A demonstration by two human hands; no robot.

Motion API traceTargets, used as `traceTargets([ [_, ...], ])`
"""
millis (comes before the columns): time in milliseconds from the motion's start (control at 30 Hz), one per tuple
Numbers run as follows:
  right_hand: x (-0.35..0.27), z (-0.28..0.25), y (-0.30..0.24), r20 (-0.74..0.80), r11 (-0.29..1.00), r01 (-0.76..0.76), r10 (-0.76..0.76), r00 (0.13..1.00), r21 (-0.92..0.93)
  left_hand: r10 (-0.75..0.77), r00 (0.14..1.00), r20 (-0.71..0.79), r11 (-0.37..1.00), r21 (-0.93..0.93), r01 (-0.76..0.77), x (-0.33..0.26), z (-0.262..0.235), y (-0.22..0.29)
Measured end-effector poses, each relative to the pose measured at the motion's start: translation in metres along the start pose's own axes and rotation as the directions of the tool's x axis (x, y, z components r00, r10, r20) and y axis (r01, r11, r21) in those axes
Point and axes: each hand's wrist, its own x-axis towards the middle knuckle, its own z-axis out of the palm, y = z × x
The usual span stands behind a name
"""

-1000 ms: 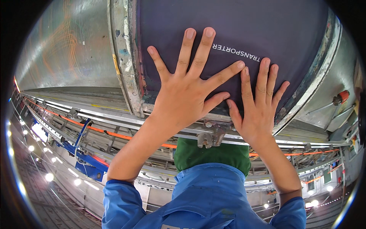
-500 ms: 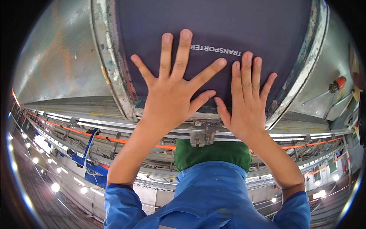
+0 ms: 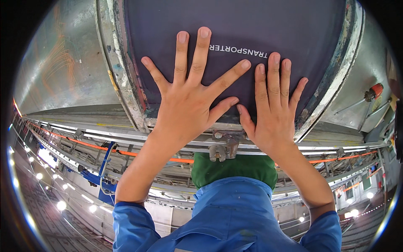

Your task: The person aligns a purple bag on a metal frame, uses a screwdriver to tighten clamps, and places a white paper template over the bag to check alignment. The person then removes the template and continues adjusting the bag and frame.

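- We see the dark sheet (image 3: 260,25) lying within the paint-stained frame (image 3: 357,42), reaching down to its near edge, with pale lettering (image 3: 238,51) beyond our hands
- Our left hand (image 3: 187,98) lies flat on the sheet toward the near left corner, fingers straight and spread wide, gripping nothing
- Our right hand (image 3: 275,111) lies flat toward the near right corner, fingers extended and less widely spread, gripping nothing; our thumb tips are just beside each other
- We have a metal clamp (image 3: 218,153) at the frame's near edge and a red-handled screwdriver (image 3: 374,92) right of the frame
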Motion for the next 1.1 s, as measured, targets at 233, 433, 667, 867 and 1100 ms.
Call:
traceTargets([
  [233, 0.0, -0.001, -0.001, 0.002, 1.0, -0.005, 0.005, 1.0, 0.007, -0.002, 1.0, 0.018, 1.0, 0.001, 0.002, 0.0, -0.002, 0.0],
  [433, -0.002, -0.017, 0.009, -0.086, 0.98, 0.02, -0.003, 0.996, 0.196, 0.005, 0.983, -0.185, 0.986, -0.165, -0.036, -0.002, -0.009, -0.004],
  [667, 0.009, -0.054, 0.074, -0.597, 0.893, -0.345, 0.449, 0.664, 0.288, -0.383, 0.646, -0.661, 0.919, -0.204, 0.336, -0.028, -0.03, -0.067],
  [867, 0.012, -0.038, 0.091, -0.406, 0.786, -0.41, 0.599, 0.69, 0.464, -0.42, 0.746, -0.517, 0.907, -0.211, 0.365, -0.024, -0.02, -0.091],
  [1100, 0.006, -0.042, 0.096, -0.459, 0.811, -0.349, 0.562, 0.688, 0.469, -0.437, 0.705, -0.559, 0.892, -0.371, 0.259, -0.023, -0.019, -0.095],
])
